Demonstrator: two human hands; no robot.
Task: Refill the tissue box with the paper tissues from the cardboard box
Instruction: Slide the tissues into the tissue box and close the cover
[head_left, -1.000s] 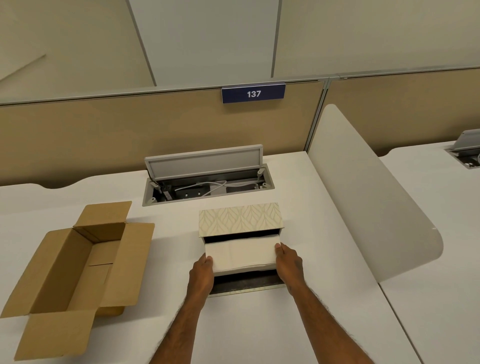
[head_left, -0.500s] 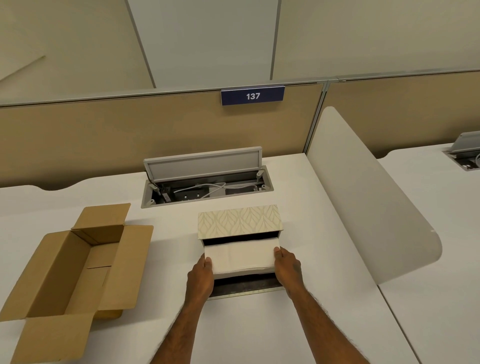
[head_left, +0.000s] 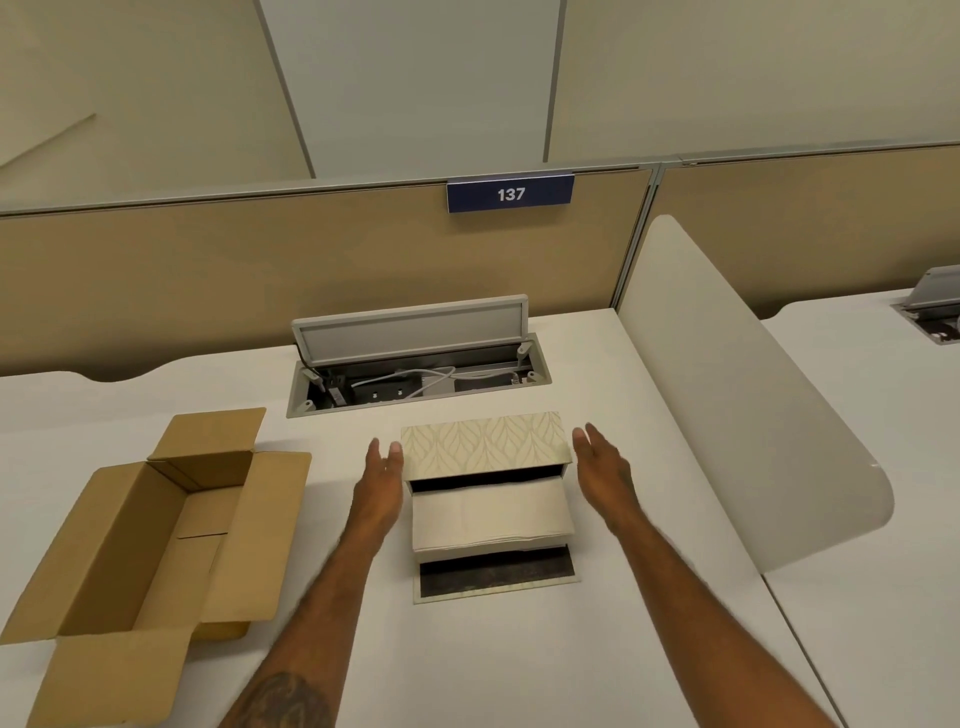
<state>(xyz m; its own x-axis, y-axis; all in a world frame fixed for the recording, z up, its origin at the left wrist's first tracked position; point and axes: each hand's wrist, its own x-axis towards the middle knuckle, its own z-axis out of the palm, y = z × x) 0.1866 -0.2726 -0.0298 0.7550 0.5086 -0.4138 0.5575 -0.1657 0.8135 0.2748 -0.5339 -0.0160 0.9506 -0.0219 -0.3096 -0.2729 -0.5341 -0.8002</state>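
White worktop (head_left: 519, 665) carries everything. Brown cardboard box (head_left: 156, 540) sits at my left, flaps splayed, well apart from the tissue box; as far as I can see into it, nothing is left inside.

Tissue box (head_left: 485, 444): patterned cream shell, its near side open, a flap (head_left: 496, 574) with a dark inner face folded down flat on the worktop toward me. Judged stiff enough at the side walls to be steadied there; the top panel looks thin and likely to dent under pressure.

Stack of paper tissues (head_left: 491, 514): lies in the open mouth, far edge under the shell, near part protruding over the flap. Judged light, soft, and prone to fanning or buckling if pushed at one point. Best taken flat-handed on both short ends, or pressed evenly along the near edge.

Left hand (head_left: 382, 480): open, holding nothing, fingertips just beside the shell's left wall. Right hand (head_left: 602, 470): open, holding nothing, near the right wall, apparently not touching.

Both grips released.
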